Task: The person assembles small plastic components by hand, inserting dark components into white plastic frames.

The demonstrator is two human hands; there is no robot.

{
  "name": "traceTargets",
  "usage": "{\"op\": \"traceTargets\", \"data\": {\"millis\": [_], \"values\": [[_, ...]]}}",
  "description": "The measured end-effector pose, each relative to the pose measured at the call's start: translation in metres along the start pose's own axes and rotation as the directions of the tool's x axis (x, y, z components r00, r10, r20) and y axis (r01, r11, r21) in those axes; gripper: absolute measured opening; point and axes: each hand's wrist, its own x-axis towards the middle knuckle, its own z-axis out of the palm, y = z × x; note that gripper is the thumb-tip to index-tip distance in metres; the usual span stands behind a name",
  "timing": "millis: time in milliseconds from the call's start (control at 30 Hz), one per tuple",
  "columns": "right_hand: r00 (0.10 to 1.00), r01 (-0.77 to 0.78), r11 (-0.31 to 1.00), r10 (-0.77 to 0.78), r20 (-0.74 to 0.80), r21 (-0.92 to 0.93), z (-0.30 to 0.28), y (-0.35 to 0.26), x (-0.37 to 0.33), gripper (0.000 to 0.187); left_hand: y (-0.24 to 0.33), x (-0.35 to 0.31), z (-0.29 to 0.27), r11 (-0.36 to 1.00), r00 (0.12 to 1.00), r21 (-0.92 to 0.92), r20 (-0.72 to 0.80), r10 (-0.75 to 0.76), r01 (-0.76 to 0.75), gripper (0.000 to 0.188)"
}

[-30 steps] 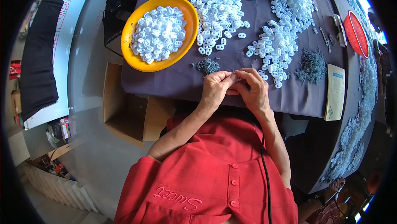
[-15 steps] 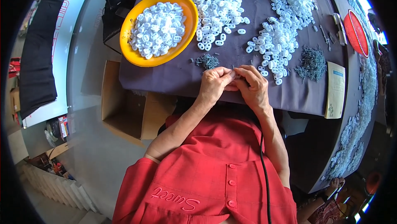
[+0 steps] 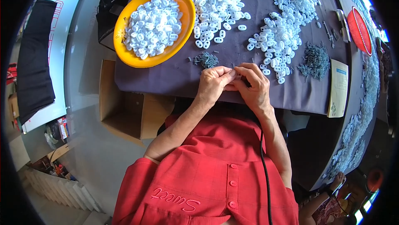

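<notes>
My left hand (image 3: 213,84) and my right hand (image 3: 254,87) meet at the table's front edge, thumbs and forefingers pinched together. Between the fingertips shows a bit of a small white plastic piece (image 3: 238,76), mostly covered by the fingers. Just beyond my left hand lies a small heap of thin grey pins (image 3: 206,60). White oval pieces with two holes form a pile (image 3: 216,11) farther off and a longer pile (image 3: 277,38) beyond my right hand. A larger heap of grey pins (image 3: 316,61) lies to the right.
An orange bowl (image 3: 188,30) full of white pieces stands at the table's left. Rightward are a booklet (image 3: 338,88), a red mesh basket (image 3: 360,30) and more pieces (image 3: 353,135) on another table. An open cardboard box (image 3: 156,117) sits below left. Another person's hand (image 3: 338,180) shows lower right.
The view has shifted slightly, so the bowl and left-hand things sit a little farther left. My hands stay joined in the same place, with only slight finger movement.
</notes>
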Motion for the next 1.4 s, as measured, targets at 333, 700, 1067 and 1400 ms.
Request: {"op": "traceTargets", "data": {"millis": [333, 700, 1067, 1400], "values": [[0.994, 0.105, 0.994, -0.106, -0.038, -0.025, 0.0016, 0.0036, -0.0016, 0.027, -0.0015, -0.0005, -0.0002, 1.0, 1.0, -0.007, -0.018, -0.005, 0.005, 0.02], [0.999, 0.039, 0.997, -0.036, -0.04, 0.073, -0.0011, 0.003, -0.0018, 0.022, -0.007, -0.0048, 0.0009, 0.997, 0.997, 0.023, -0.018, 0.072, -0.072, 0.019], [0.997, 0.071, 0.996, -0.068, -0.04, 0.061, 0.0005, 0.0038, -0.0008, 0.021, -0.0034, -0.004, 0.0002, 0.997, 0.998, 0.045, -0.015, 0.058, -0.057, 0.019], [0.99, 0.114, 0.991, -0.119, -0.075, -0.063, 0.0051, 0.0046, -0.0011, 0.024, -0.0001, -0.0028, 0.0001, 0.999, 0.999, -0.004, -0.01, 0.037, -0.037, 0.018]]}}
